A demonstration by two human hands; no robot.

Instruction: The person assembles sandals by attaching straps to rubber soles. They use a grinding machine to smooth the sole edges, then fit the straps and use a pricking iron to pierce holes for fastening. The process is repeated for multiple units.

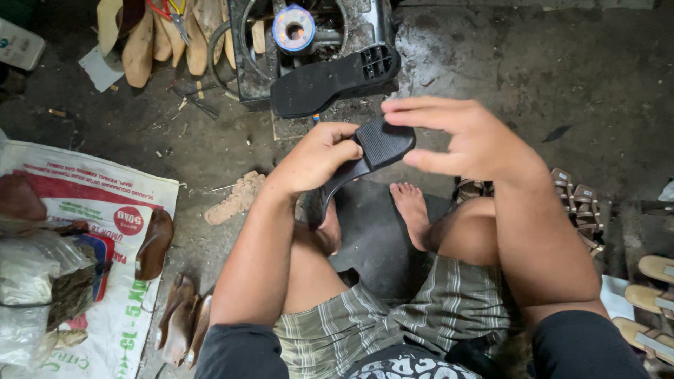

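Note:
I sit on the floor with my knees up. My left hand [319,156] grips a black ribbed shoe sole [371,151] around its middle, tread side up. Over the sole's front end hovers my right hand [460,135], fingers straight and together, fingertips touching or just above it. A second black sole with a gridded heel [330,78] leans on a dark metal machine [309,35] just beyond.
Wooden shoe lasts [151,38] lie at the top left. A printed white sack [84,224] at the left carries brown leather pieces [154,242] and plastic bags. Strappy sandals [583,207] and tan insoles [653,295] lie at the right. My bare feet [411,210] rest on a dark mat.

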